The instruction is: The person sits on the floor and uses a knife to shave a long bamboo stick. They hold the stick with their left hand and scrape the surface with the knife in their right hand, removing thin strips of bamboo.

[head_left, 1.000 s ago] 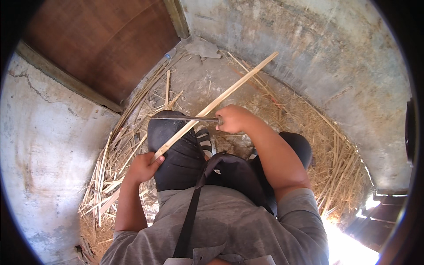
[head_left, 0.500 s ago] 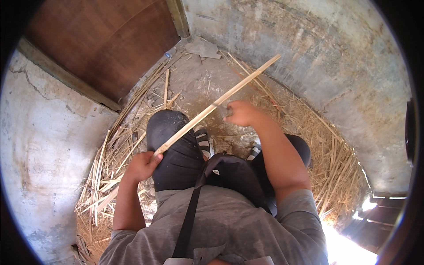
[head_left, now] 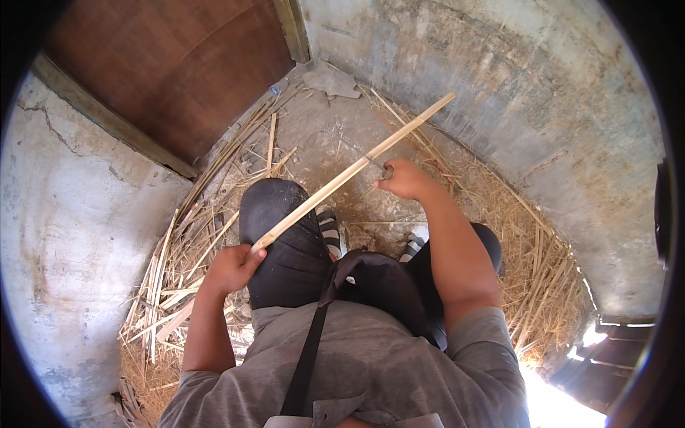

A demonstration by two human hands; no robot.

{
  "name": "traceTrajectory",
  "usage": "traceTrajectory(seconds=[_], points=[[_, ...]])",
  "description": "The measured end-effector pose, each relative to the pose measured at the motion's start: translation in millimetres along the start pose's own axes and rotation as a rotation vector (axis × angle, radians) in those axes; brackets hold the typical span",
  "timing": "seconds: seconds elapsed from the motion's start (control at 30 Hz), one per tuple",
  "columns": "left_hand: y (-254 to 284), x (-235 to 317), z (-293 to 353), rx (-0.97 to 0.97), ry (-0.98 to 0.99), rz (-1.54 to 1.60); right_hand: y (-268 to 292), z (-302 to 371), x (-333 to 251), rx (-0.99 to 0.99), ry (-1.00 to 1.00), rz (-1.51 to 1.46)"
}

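A long pale bamboo strip [head_left: 325,191] slants from my left knee up to the far right. My left hand [head_left: 234,269] is closed round its near end, thumb on top, beside the knee. My right hand [head_left: 404,180] is closed on the handle of a small knife [head_left: 377,164]. The blade lies across the strip, touching it past the middle. Most of the handle is hidden by my fingers.
Loose bamboo strips [head_left: 160,307] and shavings lie along the left wall. More shavings [head_left: 542,285] are heaped at the right. Weathered walls [head_left: 492,85] and a brown door panel [head_left: 171,71] enclose the floor. A flat stone [head_left: 332,80] lies in the far corner.
My right hand has moved the knife a little to the right and farther along the strip, toward its far end. My left hand keeps its grip in about the same place.
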State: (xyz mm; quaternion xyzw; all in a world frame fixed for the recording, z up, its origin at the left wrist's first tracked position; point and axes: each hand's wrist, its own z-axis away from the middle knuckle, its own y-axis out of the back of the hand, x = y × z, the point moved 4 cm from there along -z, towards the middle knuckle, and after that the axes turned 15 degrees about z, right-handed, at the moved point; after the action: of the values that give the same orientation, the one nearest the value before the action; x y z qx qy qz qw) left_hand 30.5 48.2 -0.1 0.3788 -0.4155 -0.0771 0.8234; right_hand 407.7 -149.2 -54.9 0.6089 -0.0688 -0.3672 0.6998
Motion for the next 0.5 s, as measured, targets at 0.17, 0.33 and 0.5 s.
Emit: traceTrajectory(seconds=[0.17,0.33,0.5], points=[[1,4,0,0.006,-0.005,0.002,-12,3,-27,-0.029,0.173,0.095],[2,3,1,0.017,-0.01,-0.045,-19,11,-59,-0.058,0.308,0.147],[0,3,2,0.031,-0.032,-0.026,-10,0,-29,-0.095,0.163,0.04]])
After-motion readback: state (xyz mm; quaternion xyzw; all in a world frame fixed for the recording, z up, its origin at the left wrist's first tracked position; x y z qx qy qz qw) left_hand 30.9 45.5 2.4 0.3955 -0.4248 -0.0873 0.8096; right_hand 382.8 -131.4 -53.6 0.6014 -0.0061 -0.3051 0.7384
